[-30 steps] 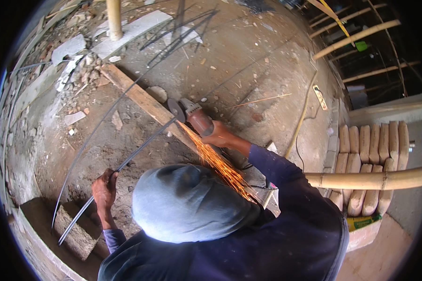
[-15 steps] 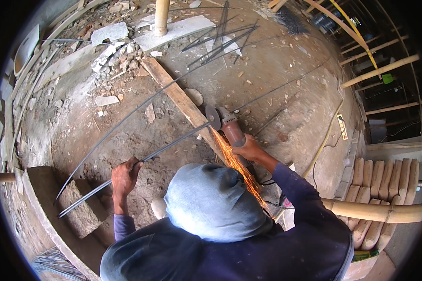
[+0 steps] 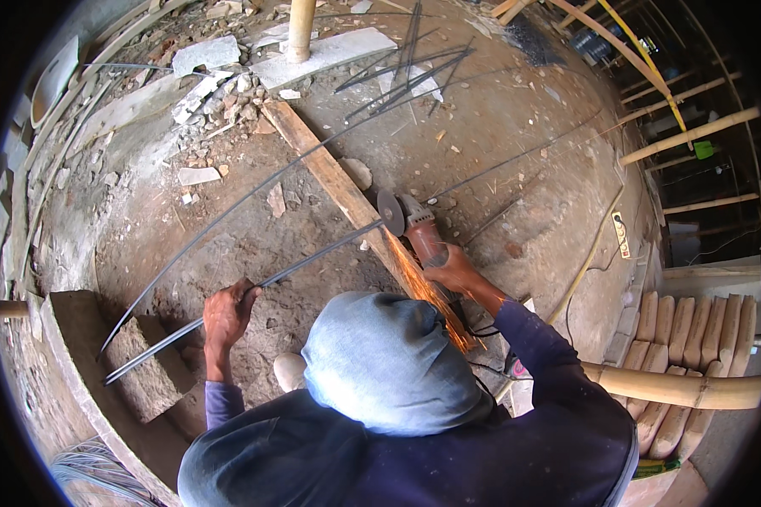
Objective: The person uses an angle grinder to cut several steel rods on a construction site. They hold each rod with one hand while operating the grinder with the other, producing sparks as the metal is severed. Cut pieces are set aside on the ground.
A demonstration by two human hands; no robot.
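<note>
My left hand [image 3: 227, 318] is closed around a few thin steel rods [image 3: 313, 257] held side by side. The rods slant up to the right, their far ends at a wooden plank [image 3: 336, 188] on the ground. My right hand [image 3: 458, 275] grips the reddish-brown body of an angle grinder [image 3: 424, 239]. Its round cutting disc [image 3: 391, 213] meets the rods beside the plank. Orange sparks [image 3: 438, 302] stream from there down along the plank, past my right hand. The near rod ends rest by a rough block [image 3: 148, 372] at the left.
A single long rod [image 3: 199, 241] curves across the ground toward loose dark rods [image 3: 410, 76]. Rubble [image 3: 241, 106] and a bamboo post [image 3: 301, 34] stand beyond. At the right are a power strip [image 3: 621, 235], stacked long blocks [image 3: 689, 338] and a bamboo pole [image 3: 676, 384]. Coiled wire [image 3: 97, 477] lies lower left.
The spark stream has become shorter, no longer reaching as far down. The whole view has shifted slightly. Both hands keep their grips, and the disc stays at the rods.
</note>
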